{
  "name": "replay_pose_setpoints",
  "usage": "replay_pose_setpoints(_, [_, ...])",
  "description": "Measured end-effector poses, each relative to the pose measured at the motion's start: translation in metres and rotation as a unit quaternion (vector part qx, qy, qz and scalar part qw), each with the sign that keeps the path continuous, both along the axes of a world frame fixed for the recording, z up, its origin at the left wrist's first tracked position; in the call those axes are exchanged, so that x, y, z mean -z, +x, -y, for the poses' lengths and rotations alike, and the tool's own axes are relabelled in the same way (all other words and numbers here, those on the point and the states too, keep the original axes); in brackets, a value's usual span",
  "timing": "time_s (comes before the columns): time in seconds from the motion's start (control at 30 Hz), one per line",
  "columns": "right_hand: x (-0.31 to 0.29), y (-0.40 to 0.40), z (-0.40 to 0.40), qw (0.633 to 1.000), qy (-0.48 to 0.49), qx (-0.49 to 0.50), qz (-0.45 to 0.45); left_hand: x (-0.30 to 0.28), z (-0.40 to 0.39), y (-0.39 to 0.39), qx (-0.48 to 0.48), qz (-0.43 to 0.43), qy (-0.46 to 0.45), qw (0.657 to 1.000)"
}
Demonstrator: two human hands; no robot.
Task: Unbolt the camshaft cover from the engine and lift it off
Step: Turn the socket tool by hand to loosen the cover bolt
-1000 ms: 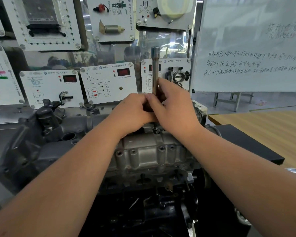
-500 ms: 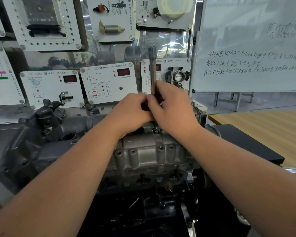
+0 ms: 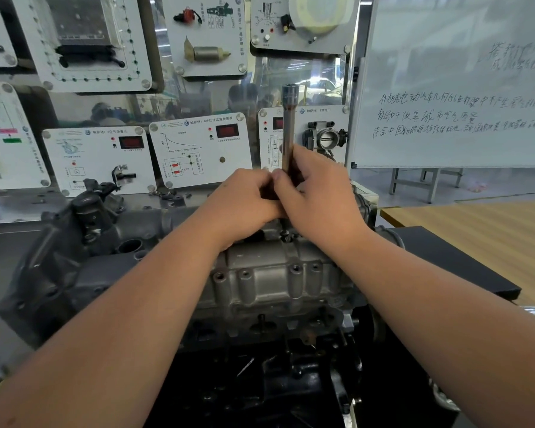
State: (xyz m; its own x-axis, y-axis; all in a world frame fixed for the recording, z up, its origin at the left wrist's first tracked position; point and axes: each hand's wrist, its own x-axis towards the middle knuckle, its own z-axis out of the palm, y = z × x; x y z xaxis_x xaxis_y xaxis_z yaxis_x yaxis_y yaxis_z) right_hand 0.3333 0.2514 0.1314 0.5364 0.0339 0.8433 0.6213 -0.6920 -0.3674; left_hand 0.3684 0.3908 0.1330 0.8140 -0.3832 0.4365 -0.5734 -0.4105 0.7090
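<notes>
The grey metal camshaft cover (image 3: 269, 279) lies across the top of the engine (image 3: 84, 267), with several bolt holes along its front edge. A long socket extension bar (image 3: 288, 128) stands upright over a bolt (image 3: 284, 234) at the cover's far edge. My left hand (image 3: 244, 202) and my right hand (image 3: 318, 196) both grip the bar's lower part, fingers curled round it. The bar's lower end is hidden behind my hands.
Behind the engine stands a wall of white training panels (image 3: 198, 146) with displays and a throttle body (image 3: 326, 139). A whiteboard (image 3: 457, 88) stands at the right. A wooden table (image 3: 482, 230) and a black case (image 3: 454, 261) lie to the right of the engine.
The bar's top swayed slightly left and came back upright. My right fingers shifted along the bar as both hands kept hold of it.
</notes>
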Motion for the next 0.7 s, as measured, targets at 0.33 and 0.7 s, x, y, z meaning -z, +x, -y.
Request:
replay_pose_setpoints(0.33, [-0.0012, -0.0012, -0.0007, 1.000, -0.001, 0.003, 0.017, 0.0012, 0.0004, 0.0022, 0.007, 0.015, 0.017, 1.000])
replay_pose_setpoints(0.7, [-0.0007, -0.0030, -0.0020, 1.000, -0.001, -0.007, 0.022, -0.0003, -0.0001, -0.0021, 0.020, 0.018, 0.010, 1.000])
